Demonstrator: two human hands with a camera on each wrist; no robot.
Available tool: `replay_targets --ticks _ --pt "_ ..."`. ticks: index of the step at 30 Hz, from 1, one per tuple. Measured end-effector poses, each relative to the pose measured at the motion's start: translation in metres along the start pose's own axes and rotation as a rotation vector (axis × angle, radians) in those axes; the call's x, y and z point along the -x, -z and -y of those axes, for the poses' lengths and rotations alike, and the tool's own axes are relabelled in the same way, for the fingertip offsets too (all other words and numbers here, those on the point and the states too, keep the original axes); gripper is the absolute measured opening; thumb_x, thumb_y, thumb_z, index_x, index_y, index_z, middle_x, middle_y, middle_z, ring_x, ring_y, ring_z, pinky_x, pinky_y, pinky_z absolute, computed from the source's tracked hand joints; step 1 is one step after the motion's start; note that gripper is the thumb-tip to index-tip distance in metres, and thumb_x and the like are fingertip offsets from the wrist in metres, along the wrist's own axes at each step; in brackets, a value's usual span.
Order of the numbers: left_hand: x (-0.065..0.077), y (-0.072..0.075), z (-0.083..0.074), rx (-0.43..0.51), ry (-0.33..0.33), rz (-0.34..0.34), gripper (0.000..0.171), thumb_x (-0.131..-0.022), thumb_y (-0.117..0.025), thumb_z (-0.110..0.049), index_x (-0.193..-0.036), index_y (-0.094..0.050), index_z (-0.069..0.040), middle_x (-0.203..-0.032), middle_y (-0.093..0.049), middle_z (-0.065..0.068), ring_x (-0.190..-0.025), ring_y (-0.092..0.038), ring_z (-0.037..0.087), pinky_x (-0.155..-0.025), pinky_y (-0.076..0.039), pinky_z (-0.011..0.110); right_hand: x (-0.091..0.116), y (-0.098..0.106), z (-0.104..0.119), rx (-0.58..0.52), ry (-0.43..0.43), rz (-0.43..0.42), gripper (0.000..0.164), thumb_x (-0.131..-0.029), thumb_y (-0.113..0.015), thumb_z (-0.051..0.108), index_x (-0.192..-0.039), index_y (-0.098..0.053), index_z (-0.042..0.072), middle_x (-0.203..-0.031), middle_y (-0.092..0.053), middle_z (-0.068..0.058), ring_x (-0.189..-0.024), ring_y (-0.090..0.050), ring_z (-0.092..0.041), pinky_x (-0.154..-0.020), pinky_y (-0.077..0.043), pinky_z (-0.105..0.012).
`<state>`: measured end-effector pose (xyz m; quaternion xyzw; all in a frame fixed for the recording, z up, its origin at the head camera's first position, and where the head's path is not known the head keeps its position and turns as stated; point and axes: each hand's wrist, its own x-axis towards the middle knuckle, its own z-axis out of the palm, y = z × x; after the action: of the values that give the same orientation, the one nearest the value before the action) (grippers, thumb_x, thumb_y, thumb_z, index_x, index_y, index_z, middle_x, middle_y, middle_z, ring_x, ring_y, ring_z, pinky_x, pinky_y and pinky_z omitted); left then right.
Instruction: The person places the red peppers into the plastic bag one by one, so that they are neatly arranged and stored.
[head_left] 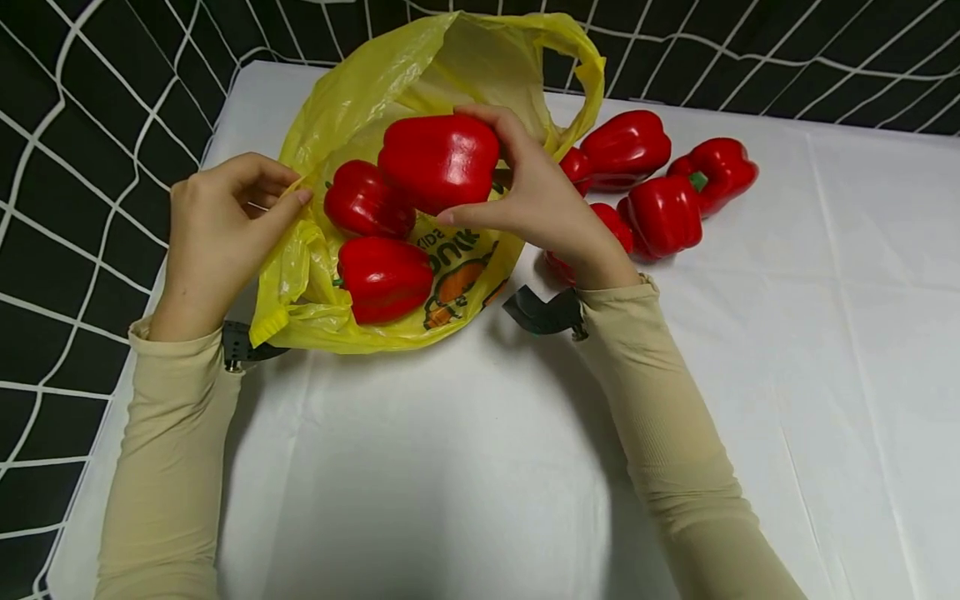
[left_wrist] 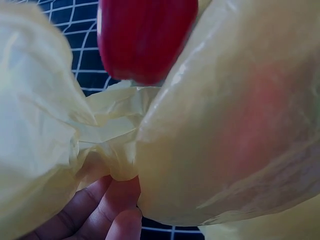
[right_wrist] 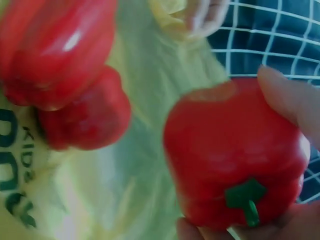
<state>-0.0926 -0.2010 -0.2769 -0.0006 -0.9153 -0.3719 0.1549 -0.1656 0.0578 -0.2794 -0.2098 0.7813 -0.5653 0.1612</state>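
Note:
My left hand [head_left: 225, 225] pinches the left edge of a yellow plastic bag [head_left: 360, 92] between thumb and fingers; the left wrist view shows the gathered plastic [left_wrist: 117, 150] at the fingertips. Over the bag's opening, my right hand [head_left: 532, 183] grips a red bell pepper [head_left: 442, 158], thumb on the near side and fingers on the far side. In the right wrist view this pepper's green stem [right_wrist: 246, 195] faces the camera. Two more red bell peppers, an upper one [head_left: 363, 200] and a lower one [head_left: 386, 279], lie in the bag beneath the held one.
Right of the bag, several red bell peppers [head_left: 663, 217] lie grouped on the white-covered table [head_left: 825, 350], some partly hidden behind the right hand and wrist. Dark walls with white netting [head_left: 67, 250] border the table at the left and back. The bag's loop handle [head_left: 588, 75] stands up near the back.

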Motion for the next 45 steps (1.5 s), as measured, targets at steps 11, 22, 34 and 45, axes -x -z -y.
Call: replay_targets --ticks 11,22,34,45 --pt "0.000 -0.002 -0.001 0.013 -0.010 0.000 0.022 -0.086 -0.070 -0.016 -0.096 -0.070 0.003 -0.090 -0.069 0.014 -0.071 -0.056 0.003 -0.068 -0.045 0.006 -0.020 -0.016 -0.043 -0.008 -0.127 -0.169 0.088 -0.073 -0.081 0.021 -0.143 -0.028 0.018 -0.139 -0.040 -0.004 -0.122 -0.044 -0.016 -0.098 -0.044 -0.032" --pt "-0.002 -0.001 -0.004 0.009 -0.014 0.002 0.022 -0.086 -0.070 -0.016 -0.097 -0.070 0.003 -0.091 -0.069 0.014 -0.073 -0.058 0.007 -0.069 -0.046 0.007 -0.027 -0.017 -0.062 0.082 -0.198 -0.048 0.089 -0.076 -0.079 0.024 -0.147 -0.026 0.012 -0.140 -0.040 -0.007 -0.123 -0.044 -0.019 -0.100 -0.041 -0.029" --pt "-0.001 0.001 -0.003 0.001 0.001 0.011 0.022 -0.086 -0.069 -0.017 -0.097 -0.070 0.003 -0.092 -0.069 0.014 -0.073 -0.056 0.007 -0.069 -0.046 0.007 -0.016 -0.004 -0.044 0.114 -0.204 -0.065 0.072 -0.077 -0.078 0.018 -0.138 -0.043 0.002 -0.132 -0.051 -0.009 -0.117 -0.052 -0.021 -0.098 -0.043 -0.029" --pt "0.000 0.001 -0.001 0.001 0.015 0.014 0.023 -0.086 -0.070 -0.017 -0.098 -0.070 0.002 -0.092 -0.069 0.014 -0.073 -0.057 0.008 -0.069 -0.047 0.008 -0.019 -0.007 -0.051 0.105 -0.163 -0.141 0.044 -0.077 -0.077 0.011 -0.114 -0.060 -0.005 -0.103 -0.062 -0.018 -0.088 -0.060 -0.021 -0.078 -0.050 -0.022"
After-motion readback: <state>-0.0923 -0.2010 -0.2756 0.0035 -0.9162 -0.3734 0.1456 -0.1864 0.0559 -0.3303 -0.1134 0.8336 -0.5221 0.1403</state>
